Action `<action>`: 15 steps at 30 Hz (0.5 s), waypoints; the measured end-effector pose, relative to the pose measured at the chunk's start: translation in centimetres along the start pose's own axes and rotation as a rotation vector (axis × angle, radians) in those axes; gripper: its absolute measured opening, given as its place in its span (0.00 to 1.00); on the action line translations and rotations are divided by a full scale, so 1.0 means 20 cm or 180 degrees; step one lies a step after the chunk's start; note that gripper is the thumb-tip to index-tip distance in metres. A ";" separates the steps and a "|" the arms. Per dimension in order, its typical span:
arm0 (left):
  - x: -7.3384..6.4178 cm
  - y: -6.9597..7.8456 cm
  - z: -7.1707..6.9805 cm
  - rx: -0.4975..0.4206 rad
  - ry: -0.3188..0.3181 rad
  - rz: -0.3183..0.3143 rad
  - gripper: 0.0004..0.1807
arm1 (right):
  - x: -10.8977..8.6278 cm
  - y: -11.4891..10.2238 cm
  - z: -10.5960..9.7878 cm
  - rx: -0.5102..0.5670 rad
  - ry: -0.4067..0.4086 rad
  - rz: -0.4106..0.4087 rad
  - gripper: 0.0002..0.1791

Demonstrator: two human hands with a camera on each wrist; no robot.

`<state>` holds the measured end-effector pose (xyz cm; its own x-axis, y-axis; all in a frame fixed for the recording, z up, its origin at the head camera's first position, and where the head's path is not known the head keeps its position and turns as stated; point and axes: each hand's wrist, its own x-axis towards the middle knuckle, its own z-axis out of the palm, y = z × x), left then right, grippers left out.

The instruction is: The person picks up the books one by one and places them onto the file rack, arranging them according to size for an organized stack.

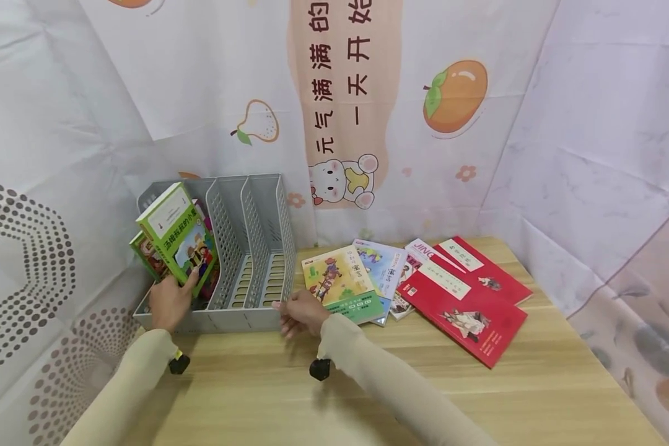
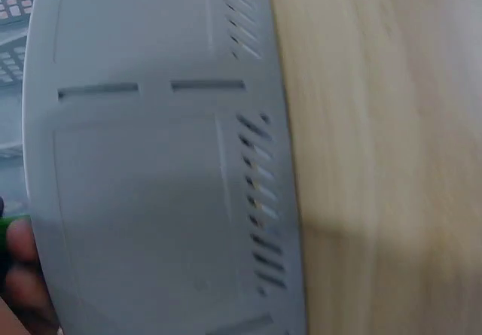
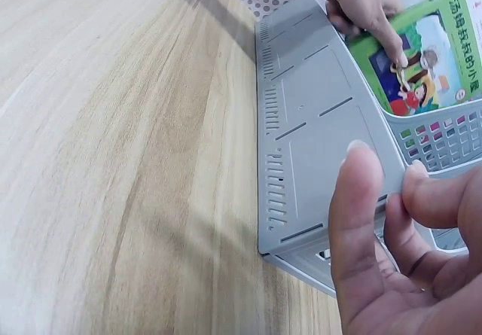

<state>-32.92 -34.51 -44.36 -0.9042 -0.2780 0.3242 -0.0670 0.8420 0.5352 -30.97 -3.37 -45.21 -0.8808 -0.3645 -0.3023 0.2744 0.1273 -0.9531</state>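
A grey desk file organizer (image 1: 240, 319) with upright perforated dividers stands on the table. In its leftmost section, a green book (image 1: 186, 241) leans at a tilt, with another book (image 1: 147, 254) beside it on the left. My left hand (image 1: 170, 300) grips the green book's lower part, a finger lying across its cover; the grip's far side is hidden. The right wrist view shows that hand (image 3: 361, 4) on the same book (image 3: 425, 64). At the organizer's front right corner, my right hand (image 1: 303, 314) pinches the rim, one finger (image 3: 356, 192) standing away from it.
Right of the organizer lies a yellow-and-green book (image 1: 340, 279), overlapping a pale blue book (image 1: 381, 266). Two red books (image 1: 468, 310) overlap farther right, partly covering a white-and-pink one (image 1: 418, 251). Patterned cloth (image 1: 451, 173) hangs behind the wooden table (image 1: 290, 402).
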 end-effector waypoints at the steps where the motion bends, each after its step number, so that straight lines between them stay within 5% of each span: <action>1: 0.01 0.01 0.00 -0.0043 -0.0054 -0.0035 0.36 | 0.00 0.00 0.00 0.0000 -0.0002 -0.0008 0.17; 9: 0.05 0.03 0.05 -0.0143 -0.0490 -0.0329 0.30 | -0.01 0.01 0.01 0.0024 -0.0047 -0.0084 0.17; 15: 0.09 0.03 0.08 -0.0113 -0.0648 -0.0080 0.21 | 0.00 0.01 0.00 0.0067 -0.0047 -0.0086 0.16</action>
<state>-35.22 -33.69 -44.74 -0.9693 -0.1965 0.1479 -0.0790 0.8182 0.5694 -30.88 -3.30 -45.34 -0.8822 -0.3812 -0.2763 0.2586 0.0979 -0.9610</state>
